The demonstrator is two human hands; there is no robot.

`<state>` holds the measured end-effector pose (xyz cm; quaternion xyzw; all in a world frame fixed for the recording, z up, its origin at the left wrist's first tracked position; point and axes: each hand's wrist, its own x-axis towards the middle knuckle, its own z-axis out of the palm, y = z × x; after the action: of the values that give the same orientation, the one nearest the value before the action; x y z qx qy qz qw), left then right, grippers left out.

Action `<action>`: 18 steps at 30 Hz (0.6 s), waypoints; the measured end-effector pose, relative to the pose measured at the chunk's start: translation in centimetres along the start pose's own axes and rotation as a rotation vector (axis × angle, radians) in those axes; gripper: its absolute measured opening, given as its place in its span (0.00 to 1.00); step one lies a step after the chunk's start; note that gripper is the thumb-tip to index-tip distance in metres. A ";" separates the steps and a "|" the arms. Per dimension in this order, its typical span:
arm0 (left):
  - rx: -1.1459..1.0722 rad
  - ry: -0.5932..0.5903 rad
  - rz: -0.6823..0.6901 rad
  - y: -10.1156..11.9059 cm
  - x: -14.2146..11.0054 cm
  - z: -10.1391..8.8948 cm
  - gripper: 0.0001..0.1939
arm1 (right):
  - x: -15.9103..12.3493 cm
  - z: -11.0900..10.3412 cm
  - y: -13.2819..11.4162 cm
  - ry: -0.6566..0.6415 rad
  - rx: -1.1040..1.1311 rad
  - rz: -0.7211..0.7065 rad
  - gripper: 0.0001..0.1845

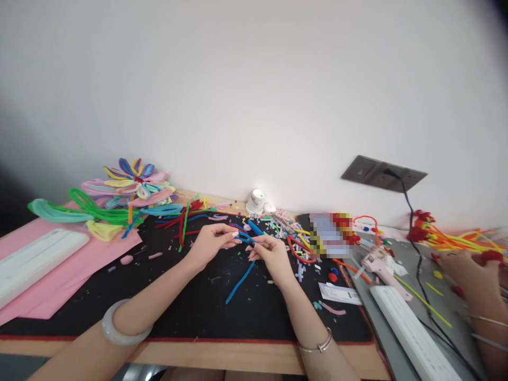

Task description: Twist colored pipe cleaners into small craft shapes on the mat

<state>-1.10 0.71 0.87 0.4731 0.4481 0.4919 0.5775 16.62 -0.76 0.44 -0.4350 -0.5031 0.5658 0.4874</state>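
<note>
Between my two hands, over the black mat [174,301], is a blue pipe cleaner [240,283] with one end hanging down toward me. My left hand [212,244] pinches its bent upper part between thumb and fingers. Just to the right, my right hand [272,256] is closed on the same piece, fingers curled in. The exact shape between the fingertips is small and partly covered. Behind my hands lie another blue piece [256,227] and red and green pipe cleaners [184,227].
Bundled pipe cleaners [130,185] sit at the left on pink paper [123,246]. Cut scraps, a paper cup [256,201] and a glue gun [383,270] lie around. Power strips [413,333] and a black cord [418,259] are nearby. At far right is another person's hand [470,272].
</note>
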 end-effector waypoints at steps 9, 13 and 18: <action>0.238 -0.155 0.206 -0.2 -0.2 -0.1 0.15 | 0.1 -0.2 0.1 0.030 0.044 0.013 0.10; 0.509 -0.137 0.394 0.0 -0.4 -0.3 0.13 | 0.1 -0.2 0.1 -0.011 0.059 0.021 0.11; 0.682 -0.100 0.509 0.2 -0.4 -0.6 0.08 | 0.1 -0.4 0.2 -0.049 -0.001 0.010 0.13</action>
<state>-1.79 0.45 1.04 0.7557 0.4254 0.4188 0.2693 16.93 -0.64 0.17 -0.4238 -0.5131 0.5784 0.4717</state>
